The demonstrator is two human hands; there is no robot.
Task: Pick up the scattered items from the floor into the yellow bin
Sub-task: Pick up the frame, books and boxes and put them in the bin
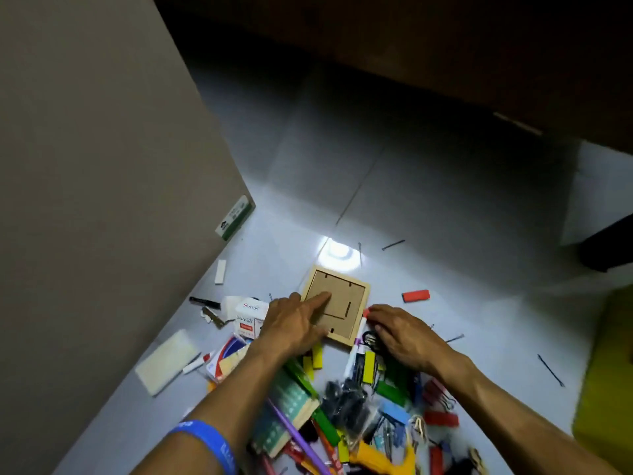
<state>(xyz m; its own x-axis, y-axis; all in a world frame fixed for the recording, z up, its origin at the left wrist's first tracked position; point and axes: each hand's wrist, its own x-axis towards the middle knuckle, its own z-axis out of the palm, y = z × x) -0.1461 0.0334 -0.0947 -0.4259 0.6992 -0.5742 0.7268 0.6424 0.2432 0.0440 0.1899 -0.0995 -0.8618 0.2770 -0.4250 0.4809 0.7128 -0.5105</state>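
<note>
A small wooden picture frame (346,296) lies face down on the pale tiled floor. My left hand (294,323) rests on its back panel, index finger stretched out flat and the other fingers on its near left edge. My right hand (400,334) hovers palm down just right of the frame, fingers curled over a marker (356,347) and a black clip; whether it grips anything is unclear. A heap of coloured blocks, pens and binder clips (346,406) lies under my forearms. The yellow bin (606,378) shows at the right edge.
A grey cabinet side (102,183) rises on the left, with a green-white box (236,217) at its foot. A red block (416,295), a white eraser (220,271), a pale sponge pad (168,361), a staples box (248,320) and loose hairpins (550,370) lie scattered around. Dark furniture spans the top.
</note>
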